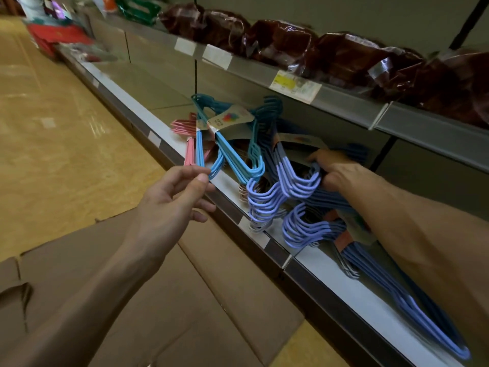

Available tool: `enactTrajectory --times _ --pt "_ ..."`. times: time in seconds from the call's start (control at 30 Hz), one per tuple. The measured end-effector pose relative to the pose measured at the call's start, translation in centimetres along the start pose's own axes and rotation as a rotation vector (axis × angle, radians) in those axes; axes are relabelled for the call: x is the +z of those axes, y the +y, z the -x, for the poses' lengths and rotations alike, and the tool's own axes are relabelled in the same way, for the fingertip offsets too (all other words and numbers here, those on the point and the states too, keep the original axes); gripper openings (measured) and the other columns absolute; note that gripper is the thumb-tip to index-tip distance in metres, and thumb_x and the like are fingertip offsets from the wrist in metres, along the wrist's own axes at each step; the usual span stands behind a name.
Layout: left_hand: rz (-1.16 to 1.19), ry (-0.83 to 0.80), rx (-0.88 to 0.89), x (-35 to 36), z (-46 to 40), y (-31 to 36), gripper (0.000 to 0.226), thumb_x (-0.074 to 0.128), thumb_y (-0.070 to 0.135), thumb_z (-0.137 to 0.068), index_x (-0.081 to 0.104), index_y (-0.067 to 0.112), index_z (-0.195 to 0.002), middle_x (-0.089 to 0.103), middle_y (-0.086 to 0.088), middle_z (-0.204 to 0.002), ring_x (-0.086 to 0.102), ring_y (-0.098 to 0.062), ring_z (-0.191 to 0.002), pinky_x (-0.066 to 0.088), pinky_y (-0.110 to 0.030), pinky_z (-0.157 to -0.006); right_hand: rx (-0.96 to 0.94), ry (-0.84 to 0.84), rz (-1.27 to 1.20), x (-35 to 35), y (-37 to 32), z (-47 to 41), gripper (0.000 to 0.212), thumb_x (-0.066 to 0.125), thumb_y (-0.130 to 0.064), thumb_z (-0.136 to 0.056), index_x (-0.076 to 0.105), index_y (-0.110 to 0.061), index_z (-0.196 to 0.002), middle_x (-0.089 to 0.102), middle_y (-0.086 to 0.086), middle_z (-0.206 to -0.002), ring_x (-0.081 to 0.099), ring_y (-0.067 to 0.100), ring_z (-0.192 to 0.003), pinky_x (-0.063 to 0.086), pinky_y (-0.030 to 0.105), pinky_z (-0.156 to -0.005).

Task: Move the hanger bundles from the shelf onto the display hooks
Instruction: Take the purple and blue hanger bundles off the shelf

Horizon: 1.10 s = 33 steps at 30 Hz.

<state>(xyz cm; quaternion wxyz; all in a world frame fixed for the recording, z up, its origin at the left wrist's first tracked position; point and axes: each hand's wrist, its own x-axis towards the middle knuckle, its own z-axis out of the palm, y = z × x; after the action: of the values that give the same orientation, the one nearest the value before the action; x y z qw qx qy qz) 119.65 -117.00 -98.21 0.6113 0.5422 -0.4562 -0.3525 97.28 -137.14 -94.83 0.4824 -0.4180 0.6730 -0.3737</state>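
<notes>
Several hanger bundles lie piled on the lower shelf (169, 133). A teal and light-blue bundle (227, 152) with a paper label leans up at the centre, and my left hand (172, 205) pinches one of its lower bars between thumb and fingers. Right of it, my right hand (333, 168) is closed around the hook end of a navy and lavender bundle (293, 178). More navy and lavender bundles (370, 263) stretch along the shelf under my right forearm. A pink bundle (188, 139) lies behind the teal one. No display hooks are in view.
An upper shelf (344, 102) with price labels carries dark red wrapped packs (330, 56) directly above the hangers. Flattened cardboard boxes (185, 287) lie on the yellow floor in front of the shelf. Red and green goods (60, 35) sit farther down the aisle.
</notes>
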Motion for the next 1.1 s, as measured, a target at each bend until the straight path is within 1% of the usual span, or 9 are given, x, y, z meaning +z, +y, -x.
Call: enactTrajectory --times 0.1,0.23,0.3,0.37,0.43,0.57,0.7,1.0,1.1 --pt "0.003 -0.018 -0.017 0.6 0.1 -0.7 0.015 0.056 0.027 -0.099 0.068 0.03 -0.108 0.073 0.005 -0.094 0.072 -0.015 -0.08 0.06 -0.028 -0.067 0.029 -0.013 -0.074 0.0 -0.3 -0.7 0.019 0.041 -0.009 -0.106 0.048 -0.005 -0.123 0.048 0.015 -0.101 0.058 0.03 -0.086 0.053 0.038 -0.093" --pt "0.006 -0.042 -0.037 2.2 -0.4 -1.0 0.014 0.056 0.026 -0.1 0.067 0.028 -0.108 0.073 0.004 -0.095 0.073 -0.018 -0.081 0.06 -0.03 -0.068 0.054 -0.065 -0.129 0.1 -0.4 -0.2 0.032 0.044 -0.017 -0.107 0.045 -0.001 -0.135 0.051 0.019 -0.133 0.054 0.024 -0.072 0.058 0.03 -0.072" --pt "0.039 -0.046 -0.058 3.3 -0.7 -0.8 0.014 0.056 0.025 -0.1 0.068 0.025 -0.108 0.073 0.004 -0.092 0.072 -0.019 -0.079 0.058 -0.03 -0.066 0.02 -0.014 -0.136 0.1 -0.1 0.2 0.017 0.041 -0.012 -0.107 0.053 -0.004 -0.116 0.053 0.02 -0.131 0.047 0.021 -0.066 0.053 0.029 -0.084" --pt "0.07 -0.057 -0.073 4.4 -0.8 -0.4 0.014 0.056 0.024 -0.101 0.068 0.022 -0.109 0.072 0.002 -0.093 0.071 -0.018 -0.076 0.059 -0.03 -0.065 -0.004 0.027 -0.168 -0.2 0.4 0.7 0.024 0.038 -0.006 -0.106 0.047 -0.012 -0.085 0.055 0.017 -0.104 0.04 0.018 -0.061 0.048 0.029 -0.072" --pt "0.081 -0.083 -0.075 5.3 -0.7 -0.1 0.015 0.056 0.025 -0.101 0.067 0.02 -0.111 0.072 0.0 -0.096 0.071 -0.018 -0.076 0.06 -0.031 -0.067 -0.017 0.021 -0.288 -0.8 1.0 1.0 0.032 0.036 0.001 -0.103 0.04 -0.017 -0.076 0.04 0.008 -0.077 0.037 0.019 -0.058 0.044 0.028 -0.058" --pt "0.06 -0.116 -0.072 6.4 0.0 0.2 0.017 0.054 0.025 -0.102 0.066 0.019 -0.113 0.072 0.0 -0.098 0.07 -0.016 -0.077 0.059 -0.033 -0.07 -0.001 0.002 -0.484 -2.4 2.2 1.9 0.033 0.031 0.006 -0.101 0.037 -0.018 -0.079 0.034 0.007 -0.078 0.035 0.019 -0.061 0.044 0.028 -0.07" --pt "0.028 -0.129 -0.075 6.9 0.7 0.6 0.017 0.053 0.024 -0.102 0.066 0.019 -0.112 0.071 -0.001 -0.099 0.07 -0.014 -0.075 0.059 -0.035 -0.072 0.023 0.0 -0.625 -3.3 3.7 3.6 0.035 0.026 0.001 -0.105 0.034 -0.017 -0.076 0.031 0.007 -0.074 0.038 0.015 -0.057 0.037 0.024 -0.051" --pt "0.038 -0.051 -0.183 6.0 0.5 1.6 0.026 0.056 0.033 -0.101 0.062 0.016 -0.121 0.068 -0.005 -0.106 0.071 -0.023 -0.082 0.06 -0.036 -0.073 -0.023 -0.215 -0.539 -7.9 6.3 8.5 0.005 0.053 0.006 -0.093 0.053 0.001 -0.09 0.052 0.015 -0.072 0.054 0.022 -0.058 0.05 0.033 -0.06" --pt "0.09 -0.018 -0.238 5.1 0.5 1.5 0.024 0.056 0.033 -0.101 0.06 0.016 -0.118 0.066 -0.007 -0.109 0.071 -0.025 -0.086 0.059 -0.039 -0.076 -0.125 -0.312 -0.446 -7.2 6.8 11.2 0.017 0.049 0.015 -0.09 0.055 0.004 -0.101 0.053 0.018 -0.077 0.053 0.024 -0.06 0.051 0.031 -0.052"
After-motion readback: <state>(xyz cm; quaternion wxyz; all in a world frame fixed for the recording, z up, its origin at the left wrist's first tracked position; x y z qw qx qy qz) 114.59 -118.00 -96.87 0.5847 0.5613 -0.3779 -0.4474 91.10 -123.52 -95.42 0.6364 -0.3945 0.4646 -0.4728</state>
